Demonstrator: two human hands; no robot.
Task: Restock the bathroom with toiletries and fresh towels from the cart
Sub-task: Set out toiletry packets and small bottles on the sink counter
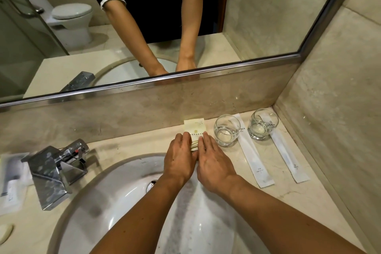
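Sachets [194, 130] in pale yellow lie stacked at the worktop's [127, 146] back edge, against the splashback, just behind the basin [123, 192]. My left hand [179, 159] and right hand [212, 166] rest on them, fingers straight and flat. Two glasses [226, 133] stand towards the right back corner.

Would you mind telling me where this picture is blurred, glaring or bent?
Head view: the faucet and the packets at the left edge are smeared; the mirror frame bows from wide-angle distortion; soft glare sits on the glasses; both hands are sharp.
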